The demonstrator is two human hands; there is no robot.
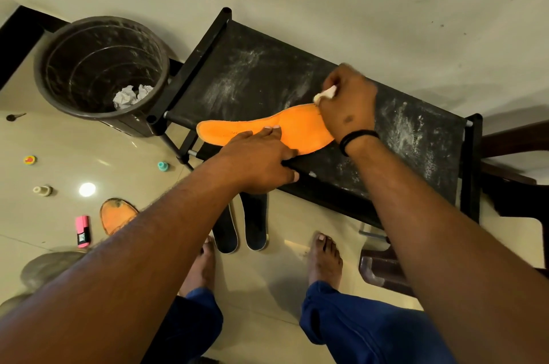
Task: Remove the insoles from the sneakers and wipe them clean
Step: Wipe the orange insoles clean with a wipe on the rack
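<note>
Bright orange insole (300,129) lying flat mid-frame on dusty black rack (255,72), left hand (261,156) fingers straight pressing it, right hand (347,108) pinching white wipe (326,94) at its end

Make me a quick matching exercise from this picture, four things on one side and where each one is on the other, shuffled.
Things:
1. orange insole
2. crumpled paper
3. pink highlighter
4. two dark insoles

Places:
A. inside the bin
B. on the floor between the bare feet
C. on the black stand, under both hands
D. on the floor at left, near another orange insole

Pairs: 1-C, 2-A, 3-D, 4-B
</note>
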